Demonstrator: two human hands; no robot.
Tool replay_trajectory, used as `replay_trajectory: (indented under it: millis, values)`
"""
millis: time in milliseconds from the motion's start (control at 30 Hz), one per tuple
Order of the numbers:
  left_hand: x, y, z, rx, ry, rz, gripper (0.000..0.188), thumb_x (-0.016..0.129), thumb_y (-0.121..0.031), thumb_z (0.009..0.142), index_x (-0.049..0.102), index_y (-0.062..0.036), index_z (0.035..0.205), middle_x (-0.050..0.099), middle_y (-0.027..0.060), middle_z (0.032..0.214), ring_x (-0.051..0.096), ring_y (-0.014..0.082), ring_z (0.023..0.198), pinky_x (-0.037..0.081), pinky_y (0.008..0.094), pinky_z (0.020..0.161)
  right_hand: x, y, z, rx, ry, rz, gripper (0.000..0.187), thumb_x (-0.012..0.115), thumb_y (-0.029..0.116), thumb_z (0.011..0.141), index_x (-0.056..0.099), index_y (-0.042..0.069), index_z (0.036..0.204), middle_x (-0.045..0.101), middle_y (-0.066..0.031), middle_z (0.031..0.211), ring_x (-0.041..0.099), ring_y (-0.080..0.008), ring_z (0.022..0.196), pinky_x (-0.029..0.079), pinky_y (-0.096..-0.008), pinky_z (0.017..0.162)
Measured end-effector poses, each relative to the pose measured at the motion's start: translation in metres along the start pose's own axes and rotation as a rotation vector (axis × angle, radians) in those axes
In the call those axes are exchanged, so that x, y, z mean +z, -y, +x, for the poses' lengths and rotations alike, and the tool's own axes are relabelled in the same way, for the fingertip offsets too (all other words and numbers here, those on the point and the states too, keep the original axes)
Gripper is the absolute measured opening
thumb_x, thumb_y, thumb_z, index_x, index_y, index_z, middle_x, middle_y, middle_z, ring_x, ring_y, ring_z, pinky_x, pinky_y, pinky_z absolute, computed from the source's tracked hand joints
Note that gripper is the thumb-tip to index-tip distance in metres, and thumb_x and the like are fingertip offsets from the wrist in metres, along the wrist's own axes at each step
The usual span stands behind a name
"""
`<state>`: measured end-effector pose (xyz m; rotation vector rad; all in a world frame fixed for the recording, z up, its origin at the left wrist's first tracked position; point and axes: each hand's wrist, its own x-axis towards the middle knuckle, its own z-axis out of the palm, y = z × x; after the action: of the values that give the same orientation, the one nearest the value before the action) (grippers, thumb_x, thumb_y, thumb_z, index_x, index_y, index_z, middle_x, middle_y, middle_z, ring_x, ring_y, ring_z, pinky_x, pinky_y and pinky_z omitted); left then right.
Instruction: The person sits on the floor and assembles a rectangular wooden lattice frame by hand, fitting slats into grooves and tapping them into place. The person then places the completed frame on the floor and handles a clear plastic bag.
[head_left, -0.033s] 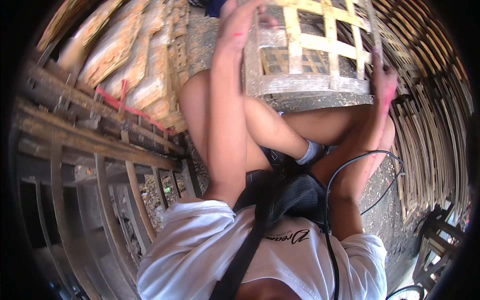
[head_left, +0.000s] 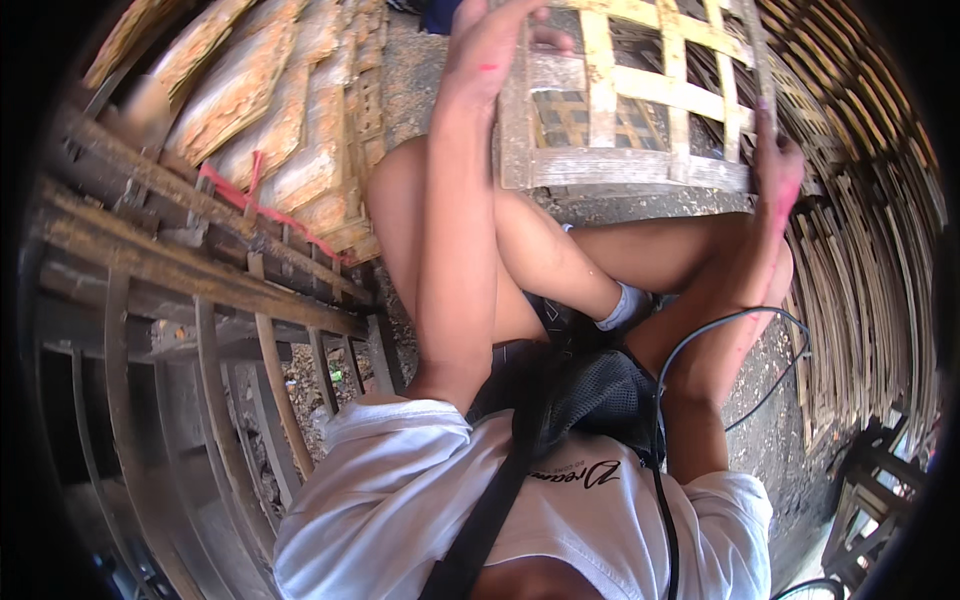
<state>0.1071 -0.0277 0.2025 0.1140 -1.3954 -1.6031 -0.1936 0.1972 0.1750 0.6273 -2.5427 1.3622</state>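
Note:
In front of me, above my crossed legs, stands a wooden lattice panel (head_left: 640, 168) of pale crossed slats in a heavier frame. My left hand (head_left: 485, 50) is closed around its left side, with fingers showing at the edge. The right side rail is gripped by my right hand (head_left: 780, 170), whose fingers are bent along the outer edge. Pink stains mark that hand and forearm. The top of the panel runs out of the picture. Behind its openings another slatted lattice piece (head_left: 590, 122) shows.
Rough wooden boards (head_left: 235, 95) are stacked at the far left. A slatted wooden structure (head_left: 200, 270) runs beside me on the left, with a red strip (head_left: 262, 205) near it. Bundled thin slats (head_left: 860, 310) line the right. A black cable (head_left: 735, 312) loops over my right forearm.
The view has shifted very slightly, so everything sits a little further right. Both hands keep the same hold on the lattice panel.

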Motion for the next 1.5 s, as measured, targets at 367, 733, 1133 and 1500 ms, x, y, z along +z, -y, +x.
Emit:
replay_trajectory:
  millis: [367,733,1133,1500]
  values:
    - [0.095,-0.103,0.009,-0.170,0.153,0.407,0.043,0.068,-0.007,0.096,0.056,0.0018,0.136,0.069,0.0159,0.122,0.070,0.0231,0.105,0.064,0.0343,0.090,-0.062,0.005,0.043,-0.219,0.063,0.156,0.077,0.076,0.071,0.083,0.068,-0.004,0.073,0.057,-0.0045,0.060,0.053,-0.0161,0.062,0.047,-0.0317,0.066]
    - [0.080,-0.086,0.130,-0.271,0.207,0.431,0.045,0.062,-0.026,0.100,0.060,0.0029,0.134,0.071,0.0190,0.119,0.071,0.0287,0.106,0.062,0.0398,0.092,0.016,-0.011,0.124,-0.185,0.381,0.612,0.049,0.083,0.049,0.089,0.061,0.009,0.070,0.048,0.0065,0.059,0.036,-0.0040,0.051,0.029,-0.0268,0.051]
    - [0.089,-0.021,0.193,0.224,0.354,0.373,0.110,0.047,-0.081,0.094,0.015,-0.0073,0.168,0.060,0.0232,0.144,0.074,0.0333,0.103,0.066,0.0406,0.077,0.111,0.009,0.211,0.163,0.929,1.095,0.034,0.056,0.038,0.110,0.059,0.005,0.114,0.045,0.0032,0.069,0.041,-0.0069,0.046,0.034,-0.0218,0.037]
    - [-0.020,0.169,0.236,-0.185,-0.010,-0.021,0.107,0.030,-0.082,0.098,0.013,-0.0033,0.168,0.062,0.0237,0.144,0.071,0.0384,0.116,0.063,0.0493,0.093,0.066,0.054,0.381,0.221,1.095,0.887,0.036,0.046,0.039,0.115,0.058,0.005,0.115,0.048,0.0041,0.068,0.046,-0.0045,0.044,0.042,-0.0210,0.035]
